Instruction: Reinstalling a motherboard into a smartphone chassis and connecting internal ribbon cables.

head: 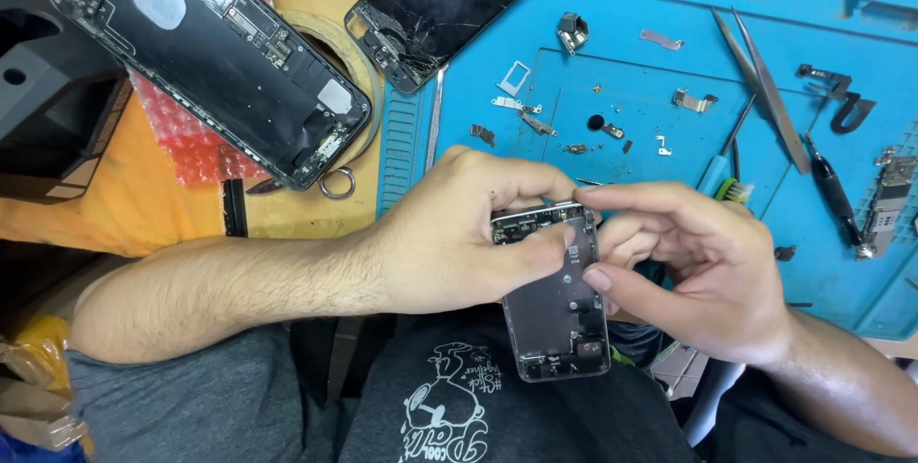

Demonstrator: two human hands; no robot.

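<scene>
I hold a small opened phone housing (557, 315), dark grey with its inner parts showing, above my lap. My left hand (459, 233) grips its upper left side, thumb laid across the top part. My right hand (688, 257) comes in from the right, index finger along the top edge and thumb pressing the right side. Whether the right fingers pinch a small part is hidden.
A blue repair mat (813, 157) carries tweezers (760, 80), a black screwdriver (834, 197), small screws and brackets. A cracked phone screen (449, 4) lies at the mat's top left. A larger opened black phone housing (206, 52) rests on red bubble wrap and an orange table.
</scene>
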